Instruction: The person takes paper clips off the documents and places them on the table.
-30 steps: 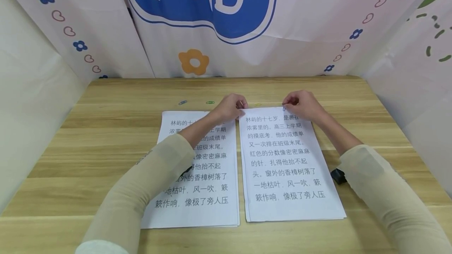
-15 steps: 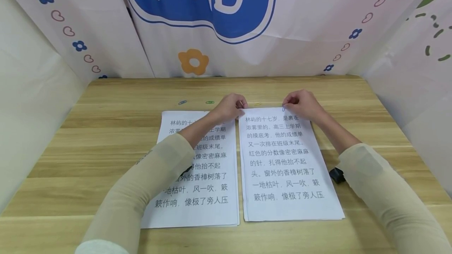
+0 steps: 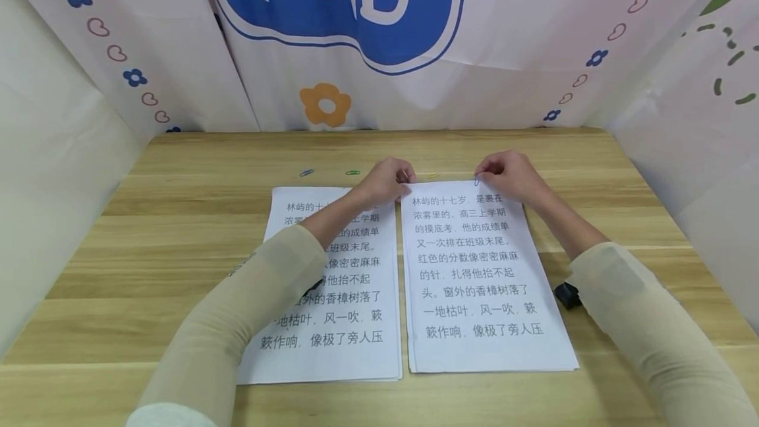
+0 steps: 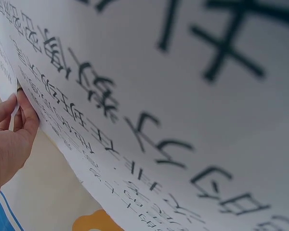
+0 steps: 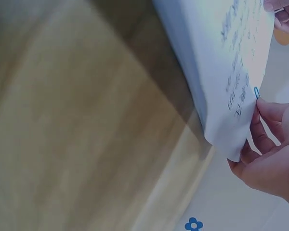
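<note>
Two stacks of printed paper lie side by side on the table. At the top left corner of the right stack (image 3: pixel 492 356), my left hand (image 3: pixel 382 183) pinches the sheets between thumb and fingers. My right hand (image 3: pixel 511 175) holds a small blue paper clip (image 5: pixel 256 93) at that stack's top edge, near the right corner. In the right wrist view the clip's loop lies over the printed side, and its other end is hidden by the thumb. The left stack (image 3: pixel 332 368) lies under my left forearm, which covers part of its text.
Beyond the stacks lie a blue paper clip (image 3: pixel 306 172), a green paper clip (image 3: pixel 352 172) and a yellow paper clip (image 3: pixel 433 175). A printed cloth (image 3: pixel 474 97) hangs behind the wooden table (image 3: pixel 148 269). A black object (image 3: pixel 568 296) shows at my right sleeve.
The right stack's lower end has shifted very slightly to the left. Both hands keep almost the same place and hold.
</note>
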`<act>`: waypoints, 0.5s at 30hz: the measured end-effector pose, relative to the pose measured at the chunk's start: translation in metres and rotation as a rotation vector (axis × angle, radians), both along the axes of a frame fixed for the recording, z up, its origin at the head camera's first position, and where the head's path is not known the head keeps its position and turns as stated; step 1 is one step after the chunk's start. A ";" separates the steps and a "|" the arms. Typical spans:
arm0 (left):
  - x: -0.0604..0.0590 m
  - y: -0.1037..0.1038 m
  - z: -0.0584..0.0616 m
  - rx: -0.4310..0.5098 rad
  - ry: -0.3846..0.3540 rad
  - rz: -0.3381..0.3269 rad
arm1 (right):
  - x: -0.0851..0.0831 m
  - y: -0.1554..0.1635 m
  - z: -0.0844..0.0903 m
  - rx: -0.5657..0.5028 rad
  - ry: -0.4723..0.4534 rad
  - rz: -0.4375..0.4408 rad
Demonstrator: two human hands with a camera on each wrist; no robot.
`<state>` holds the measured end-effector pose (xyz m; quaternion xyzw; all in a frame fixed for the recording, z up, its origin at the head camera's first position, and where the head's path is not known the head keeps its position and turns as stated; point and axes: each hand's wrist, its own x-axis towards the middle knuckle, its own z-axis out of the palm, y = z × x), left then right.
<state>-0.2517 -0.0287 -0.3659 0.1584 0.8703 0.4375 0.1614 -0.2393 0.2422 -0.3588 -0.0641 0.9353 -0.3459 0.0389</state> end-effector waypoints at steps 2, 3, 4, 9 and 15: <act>0.000 0.000 0.000 -0.003 0.001 -0.002 | 0.000 0.001 0.001 0.014 0.011 0.012; 0.000 0.000 0.000 -0.006 0.003 -0.004 | 0.000 0.001 0.002 0.020 0.018 0.019; 0.000 0.000 0.000 -0.008 0.004 -0.005 | 0.000 0.001 0.002 0.023 0.023 0.026; 0.000 0.000 0.001 -0.014 0.009 -0.014 | -0.001 0.002 0.003 0.041 0.049 0.062; 0.000 0.001 0.000 -0.022 0.019 -0.016 | -0.001 0.000 0.004 0.069 0.058 0.109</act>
